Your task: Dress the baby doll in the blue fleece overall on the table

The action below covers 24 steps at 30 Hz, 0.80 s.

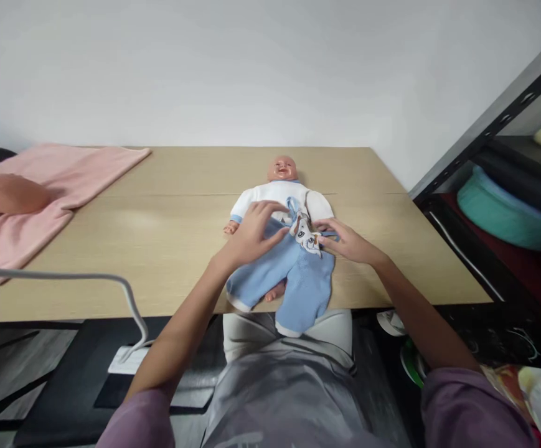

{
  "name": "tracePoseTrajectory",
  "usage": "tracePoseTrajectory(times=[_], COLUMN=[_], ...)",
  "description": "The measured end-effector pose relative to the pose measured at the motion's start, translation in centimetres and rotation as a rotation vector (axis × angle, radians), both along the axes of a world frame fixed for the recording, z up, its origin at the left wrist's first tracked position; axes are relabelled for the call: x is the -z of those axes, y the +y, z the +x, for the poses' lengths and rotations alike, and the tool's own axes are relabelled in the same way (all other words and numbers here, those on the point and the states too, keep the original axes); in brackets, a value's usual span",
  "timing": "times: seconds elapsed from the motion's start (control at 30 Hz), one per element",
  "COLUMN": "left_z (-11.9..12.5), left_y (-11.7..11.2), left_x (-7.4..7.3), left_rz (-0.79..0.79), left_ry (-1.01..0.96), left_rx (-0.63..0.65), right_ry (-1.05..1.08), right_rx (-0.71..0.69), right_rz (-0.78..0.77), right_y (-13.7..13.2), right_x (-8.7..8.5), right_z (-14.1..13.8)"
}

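Note:
A baby doll lies on its back on the table in a white top with blue cuffs. Blue overalls with an animal-face bib and blue straps are spread over its lower body. One bare foot shows between the trouser legs. My left hand rests over the doll's middle, thumb and fingers apart, beside the bib. From the other side, my right hand has its thumb and fingers at the bib's edge, closed around a blue strap of the overalls.
At the left, another doll lies on a pink blanket. A grey cable hangs over the table's front left. A dark metal shelf on the right holds a teal basin. The wooden table meets the wall.

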<state>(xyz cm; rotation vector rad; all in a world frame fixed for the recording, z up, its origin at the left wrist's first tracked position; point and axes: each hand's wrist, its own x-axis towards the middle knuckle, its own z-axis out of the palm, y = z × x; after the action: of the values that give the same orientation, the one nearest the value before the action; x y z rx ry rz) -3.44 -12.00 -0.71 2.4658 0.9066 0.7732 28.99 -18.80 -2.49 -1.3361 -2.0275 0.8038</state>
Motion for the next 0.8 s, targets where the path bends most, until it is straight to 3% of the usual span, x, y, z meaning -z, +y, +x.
tracePoseTrajectory(times=[0.1,0.23,0.33,0.43,0.53,0.67,0.8], left_z=[4.2,6.8,6.6,5.4,4.0,2.7,2.5], left_y=[4.4,6.8,6.8,6.2,5.6,4.7,3.5], left_x=[-1.8,-3.7,-5.4,-7.3,-8.9,-9.8,-10.9], left_rz=[-0.031,-0.237,-0.311,-0.263,-0.267,-0.233,-0.216], left_ry=[0.164,0.305,0.269,0.126,-0.04,-0.214,-0.473], left_rx=[0.269,0.488,0.515,0.55,0.537,0.487,0.419], right_ry=[-0.139,-0.141,-0.014,0.098,0.144,0.216,0.15], right_rx=[-0.133,-0.137,-0.133,-0.139,-0.088,-0.101,-0.466], right_rz=[-0.101,-0.017,0.169,0.333,0.391,0.188,-0.08], right_y=[1.0,1.2,0.9,0.6,0.4,1.2,3.2], right_x=[-0.4,-1.4,-2.6,-3.9,-5.2,-7.7,-10.5], right_z=[-0.2,0.0,-0.1,-0.7,-1.2,-2.0,-3.9])
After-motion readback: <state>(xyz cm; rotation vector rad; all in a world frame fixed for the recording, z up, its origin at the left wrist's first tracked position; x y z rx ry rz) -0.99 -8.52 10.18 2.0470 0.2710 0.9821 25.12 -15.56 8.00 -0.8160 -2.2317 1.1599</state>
